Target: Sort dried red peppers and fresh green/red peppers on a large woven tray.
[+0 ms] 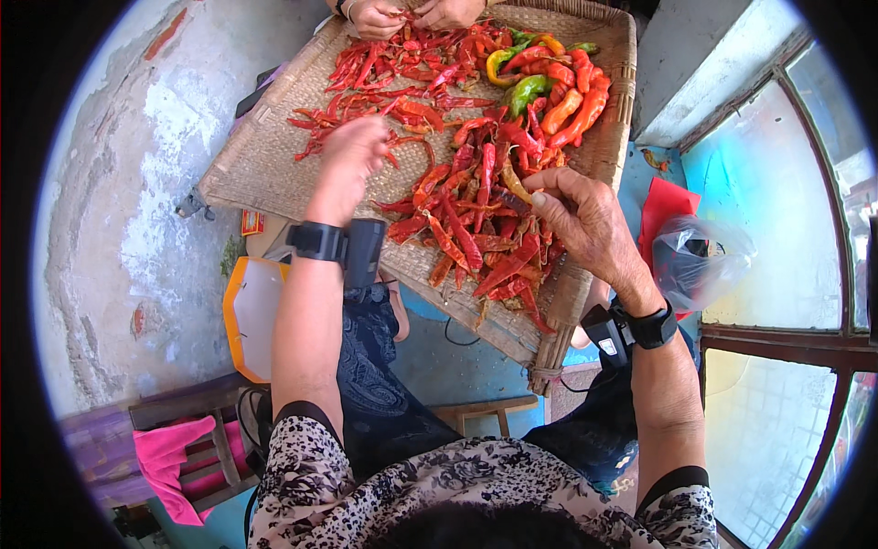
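Observation:
A woven tray holds piles of dried red chili peppers. My right hand is over the near right pile, its thumb and forefinger pinched at a yellowish chili pepper. Above the left part of the tray is my left hand, smeared by motion, so its grip is hidden. Close beyond it lie red chilies of the far pile. Plumper fresh peppers, orange, red and green, lie along the tray's far right side.
Another person's hands work at the tray's far edge. A clear plastic bag and a red bag sit at right by the window. An orange-rimmed white object stands at left, near a pink cloth on a wooden frame.

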`<state>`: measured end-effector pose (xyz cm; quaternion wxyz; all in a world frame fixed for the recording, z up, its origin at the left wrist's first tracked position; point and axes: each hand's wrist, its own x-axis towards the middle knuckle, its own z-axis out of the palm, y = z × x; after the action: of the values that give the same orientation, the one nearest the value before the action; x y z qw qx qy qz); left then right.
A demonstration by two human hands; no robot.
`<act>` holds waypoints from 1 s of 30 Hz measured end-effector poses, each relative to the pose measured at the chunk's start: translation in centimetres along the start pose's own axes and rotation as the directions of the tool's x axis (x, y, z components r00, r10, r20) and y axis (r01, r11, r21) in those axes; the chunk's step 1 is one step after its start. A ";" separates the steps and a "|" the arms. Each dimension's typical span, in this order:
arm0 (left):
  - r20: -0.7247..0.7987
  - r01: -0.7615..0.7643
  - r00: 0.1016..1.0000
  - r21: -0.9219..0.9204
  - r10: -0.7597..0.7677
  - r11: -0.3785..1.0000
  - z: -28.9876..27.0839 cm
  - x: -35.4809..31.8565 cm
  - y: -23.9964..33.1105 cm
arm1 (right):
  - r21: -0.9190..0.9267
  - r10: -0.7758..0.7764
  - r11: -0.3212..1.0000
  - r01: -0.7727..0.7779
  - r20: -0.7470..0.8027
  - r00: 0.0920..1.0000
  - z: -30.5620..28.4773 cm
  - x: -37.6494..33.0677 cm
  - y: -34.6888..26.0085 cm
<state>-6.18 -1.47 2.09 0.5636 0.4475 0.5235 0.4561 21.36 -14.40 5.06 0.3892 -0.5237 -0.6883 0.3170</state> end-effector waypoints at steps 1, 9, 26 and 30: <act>0.147 -0.067 0.989 0.366 0.014 0.928 0.6 0.2 -0.3 | 0.010 0.016 1.000 -0.016 -0.002 1.000 0.0 0.0 0.1; 0.294 -0.319 0.948 0.899 0.125 0.301 2.7 -0.3 -3.5 | -0.017 -0.025 1.000 0.025 -0.001 1.000 -0.1 0.0 -0.3; 0.597 -0.186 0.802 0.260 -0.006 0.947 6.0 -5.2 1.4 | 0.061 0.013 0.998 -0.012 -0.020 1.000 0.4 -0.2 0.1; 0.684 -0.248 0.730 0.286 -0.015 0.926 7.8 -6.5 0.3 | 0.184 0.069 0.981 -0.062 -0.033 0.997 1.4 0.1 1.0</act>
<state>1.40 -8.06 3.95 0.5930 0.7092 0.3279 0.1946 20.60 -14.11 3.52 0.4385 -0.5142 -0.6310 0.3810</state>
